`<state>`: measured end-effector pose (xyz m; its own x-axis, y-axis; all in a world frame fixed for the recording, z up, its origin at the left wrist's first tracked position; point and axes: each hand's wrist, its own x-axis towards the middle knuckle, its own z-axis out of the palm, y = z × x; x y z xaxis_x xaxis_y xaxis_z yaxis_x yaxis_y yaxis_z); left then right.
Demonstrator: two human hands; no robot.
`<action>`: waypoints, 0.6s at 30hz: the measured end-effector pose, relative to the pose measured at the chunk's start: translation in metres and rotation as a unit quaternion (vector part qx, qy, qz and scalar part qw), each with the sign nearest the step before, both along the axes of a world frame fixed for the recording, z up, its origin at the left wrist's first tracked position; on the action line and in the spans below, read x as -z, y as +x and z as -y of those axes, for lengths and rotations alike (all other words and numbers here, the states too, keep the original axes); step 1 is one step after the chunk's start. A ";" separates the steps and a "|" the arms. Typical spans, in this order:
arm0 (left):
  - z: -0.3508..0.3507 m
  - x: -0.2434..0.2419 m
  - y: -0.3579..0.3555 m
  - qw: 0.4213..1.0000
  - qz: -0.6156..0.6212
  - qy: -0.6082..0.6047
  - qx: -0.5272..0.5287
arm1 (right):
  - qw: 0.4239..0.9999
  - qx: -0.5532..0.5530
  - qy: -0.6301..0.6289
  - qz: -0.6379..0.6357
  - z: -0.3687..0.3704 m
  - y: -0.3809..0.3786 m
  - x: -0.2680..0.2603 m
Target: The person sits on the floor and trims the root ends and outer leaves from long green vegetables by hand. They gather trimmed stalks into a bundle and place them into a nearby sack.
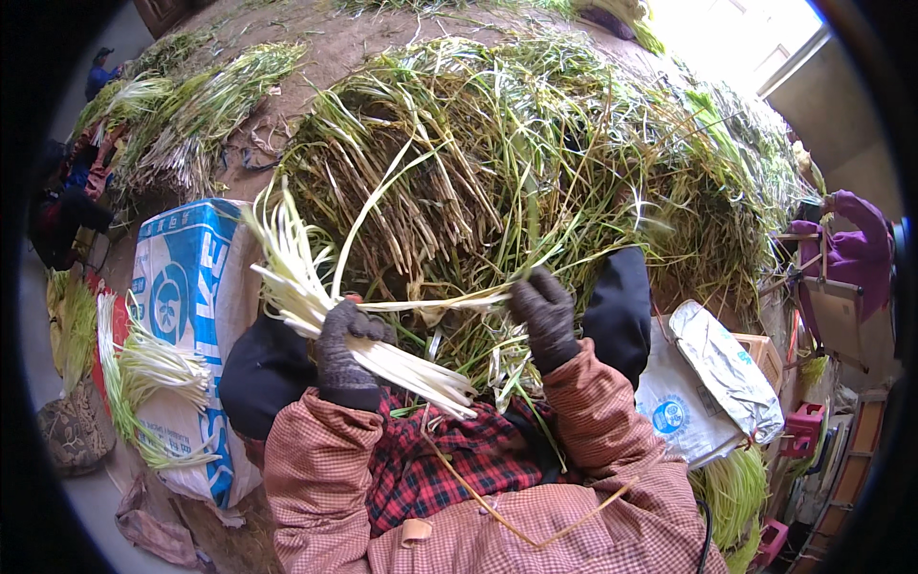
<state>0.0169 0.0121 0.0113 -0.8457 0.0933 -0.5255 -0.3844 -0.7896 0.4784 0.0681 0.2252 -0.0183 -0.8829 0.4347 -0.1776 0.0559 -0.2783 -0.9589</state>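
Note:
My left hand (351, 344), in a grey knit glove, is closed around a bundle of pale, cleaned vegetable stalks (409, 369). Their whitish ends point down to the right over my lap; the greener tops (287, 251) fan out to the upper left. In a brown knit glove, my right hand (543, 312) pinches a yellowish stalk (445, 301) stretched between the two hands. Beyond both hands lies a large heap of uncleaned green stalks (437, 179), with brownish lower ends towards me. Loose leaf scraps (505, 359) lie between my knees.
To the left, a printed blue-and-white sack (190, 287) carries cleaned stalks (161, 366). White sacks (724, 373) are at my right, near a purple garment on a folding chair (835, 301) and a pink stool (803, 430). Other people (72, 194) are at the far left beside another heap (193, 122).

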 end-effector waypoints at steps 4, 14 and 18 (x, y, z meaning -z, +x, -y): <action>0.016 0.001 -0.009 0.999 -0.023 0.011 -0.029 | 0.994 0.090 -0.027 -0.055 -0.064 -0.001 -0.001; 0.059 -0.010 -0.031 0.994 -0.060 0.059 -0.071 | 0.948 0.303 0.070 -0.066 -0.233 0.003 -0.005; 0.057 -0.019 -0.027 0.994 -0.057 0.084 -0.051 | 0.931 0.231 0.256 0.122 -0.254 0.008 -0.006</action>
